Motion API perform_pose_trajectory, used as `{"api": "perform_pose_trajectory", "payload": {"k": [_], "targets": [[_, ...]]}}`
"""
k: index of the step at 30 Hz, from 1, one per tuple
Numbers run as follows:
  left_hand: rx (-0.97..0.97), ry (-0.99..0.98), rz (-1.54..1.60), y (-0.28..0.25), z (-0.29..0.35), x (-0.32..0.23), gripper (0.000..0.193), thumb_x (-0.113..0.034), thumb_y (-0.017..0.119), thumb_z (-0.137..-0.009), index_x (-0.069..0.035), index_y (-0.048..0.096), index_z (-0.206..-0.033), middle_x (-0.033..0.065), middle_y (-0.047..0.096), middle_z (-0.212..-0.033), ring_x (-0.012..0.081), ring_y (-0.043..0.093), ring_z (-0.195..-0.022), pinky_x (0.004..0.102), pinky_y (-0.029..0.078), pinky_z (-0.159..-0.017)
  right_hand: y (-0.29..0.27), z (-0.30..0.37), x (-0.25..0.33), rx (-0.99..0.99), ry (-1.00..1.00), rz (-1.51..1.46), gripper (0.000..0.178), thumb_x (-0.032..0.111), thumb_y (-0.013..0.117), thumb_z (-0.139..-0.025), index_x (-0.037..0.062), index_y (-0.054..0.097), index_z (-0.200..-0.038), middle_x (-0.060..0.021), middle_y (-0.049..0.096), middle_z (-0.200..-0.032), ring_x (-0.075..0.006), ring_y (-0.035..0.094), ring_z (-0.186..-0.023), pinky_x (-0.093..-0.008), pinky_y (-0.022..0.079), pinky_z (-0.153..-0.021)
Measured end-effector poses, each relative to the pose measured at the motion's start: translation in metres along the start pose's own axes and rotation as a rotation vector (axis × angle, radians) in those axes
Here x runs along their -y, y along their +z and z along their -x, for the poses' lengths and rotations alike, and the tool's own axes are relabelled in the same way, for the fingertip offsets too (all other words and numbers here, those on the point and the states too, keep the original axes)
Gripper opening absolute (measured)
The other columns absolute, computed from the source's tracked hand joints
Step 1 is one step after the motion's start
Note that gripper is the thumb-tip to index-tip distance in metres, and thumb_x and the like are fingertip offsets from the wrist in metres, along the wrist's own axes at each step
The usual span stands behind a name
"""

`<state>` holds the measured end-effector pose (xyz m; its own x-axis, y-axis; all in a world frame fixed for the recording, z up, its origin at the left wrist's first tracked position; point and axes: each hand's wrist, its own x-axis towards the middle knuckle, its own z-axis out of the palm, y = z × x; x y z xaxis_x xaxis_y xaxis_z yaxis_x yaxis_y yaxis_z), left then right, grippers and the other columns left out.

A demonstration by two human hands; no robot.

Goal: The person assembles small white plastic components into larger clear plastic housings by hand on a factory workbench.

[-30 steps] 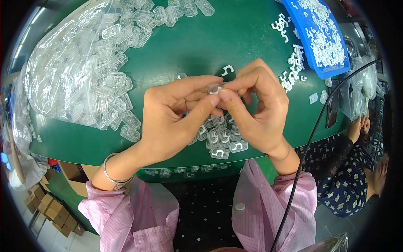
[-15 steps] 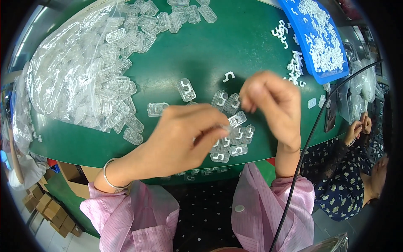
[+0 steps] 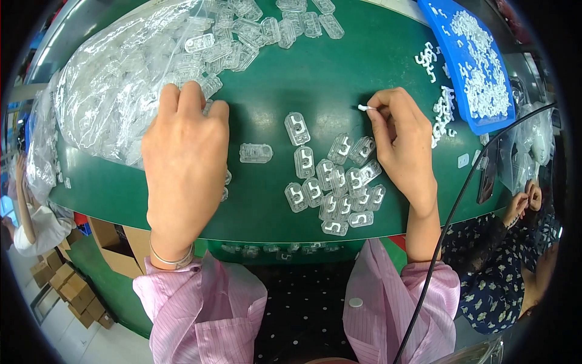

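My right hand [image 3: 400,142] pinches a small white hook-shaped piece [image 3: 365,108] between thumb and forefinger, just above the green table. On the left, my left hand [image 3: 185,164] reaches to the edge of a pile of clear plastic casings [image 3: 247,31]. Its fingers are bent downward and their tips are hidden, so what they hold cannot be made out. A lone clear casing [image 3: 256,153] lies between my hands, with no white piece showing in it. Beside my right hand lies a group of casings with white hooks in them [image 3: 328,175].
A large clear bag [image 3: 103,91] of casings covers the table's left side. At the far right, a blue tray [image 3: 465,112] holds many white hooks; loose white hooks [image 3: 444,112] lie beside it. A black cable [image 3: 453,212] crosses the right side, near another person's hands [image 3: 525,203].
My left hand has moved from the group of casings leftward to the pile. My right hand now holds the white hook that lay on the table. The view has shifted slightly.
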<state>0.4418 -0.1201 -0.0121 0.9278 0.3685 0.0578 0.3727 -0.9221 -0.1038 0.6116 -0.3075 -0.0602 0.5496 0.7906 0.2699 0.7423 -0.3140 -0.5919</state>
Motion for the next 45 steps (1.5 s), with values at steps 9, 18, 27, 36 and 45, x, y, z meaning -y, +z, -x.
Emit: {"api": "perform_pose_trajectory", "payload": {"k": [9, 18, 27, 36, 45], "targets": [[-0.201, 0.195, 0.627, 0.007, -0.017, 0.008, 0.03, 0.007, 0.071, -0.067, 0.002, 0.06, -0.096, 0.0079, 0.059, -0.087, 0.0196, 0.057, -0.071, 0.0319, 0.046, -0.061, -0.003, 0.005, 0.004, -0.126, 0.086, -0.312, 0.012, -0.008, 0.063, -0.082, -0.0017, 0.06, -0.092, -0.0091, 0.063, -0.081, -0.0161, 0.063, -0.066, -0.0267, 0.049, -0.058], [0.223, -0.144, 1.667, 0.015, -0.016, -0.038, 0.025, 0.002, 0.066, -0.085, 0.006, 0.063, -0.11, 0.0061, 0.065, -0.079, 0.0055, 0.054, -0.057, 0.0175, 0.04, -0.049, -0.016, 0.006, 0.014, 0.013, 0.41, -1.057, 0.013, 0.0, 0.063, -0.088, -0.0053, 0.061, -0.1, -0.0151, 0.068, -0.089, -0.0151, 0.066, -0.072, -0.0236, 0.052, -0.061], [0.148, -0.16, 1.99, 0.03, -0.009, -0.061, 0.029, -0.001, 0.065, -0.087, 0.003, 0.063, -0.116, 0.0051, 0.062, -0.078, 0.0041, 0.056, -0.065, 0.0179, 0.043, -0.053, -0.016, 0.014, 0.027, 0.207, 0.459, -1.366, 0.011, -0.001, 0.06, -0.09, -0.0049, 0.059, -0.1, -0.0111, 0.067, -0.087, -0.0156, 0.067, -0.076, -0.0255, 0.055, -0.067], [0.217, -0.174, 1.689, 0.023, -0.003, -0.057, 0.031, -0.021, 0.05, -0.1, 0.004, 0.066, -0.095, 0.0011, 0.057, -0.061, 0.0043, 0.048, -0.055, 0.0209, 0.035, -0.047, -0.006, 0.018, 0.029, 0.131, 0.403, -1.586, 0.014, 0.0, 0.062, -0.089, -0.0048, 0.059, -0.102, -0.0121, 0.065, -0.093, -0.0164, 0.065, -0.082, -0.0259, 0.053, -0.067], [0.063, -0.266, 1.971, 0.033, -0.006, -0.063, 0.02, -0.011, 0.054, -0.097, 0.006, 0.065, -0.1, 0.0069, 0.064, -0.071, 0.0059, 0.055, -0.057, 0.0177, 0.039, -0.048, -0.002, 0.014, 0.039, 0.015, 0.171, -0.955, 0.015, -0.012, 0.069, -0.077, -0.0047, 0.065, -0.09, -0.0096, 0.06, -0.092, -0.0093, 0.059, -0.068, -0.0175, 0.047, -0.058]]}}
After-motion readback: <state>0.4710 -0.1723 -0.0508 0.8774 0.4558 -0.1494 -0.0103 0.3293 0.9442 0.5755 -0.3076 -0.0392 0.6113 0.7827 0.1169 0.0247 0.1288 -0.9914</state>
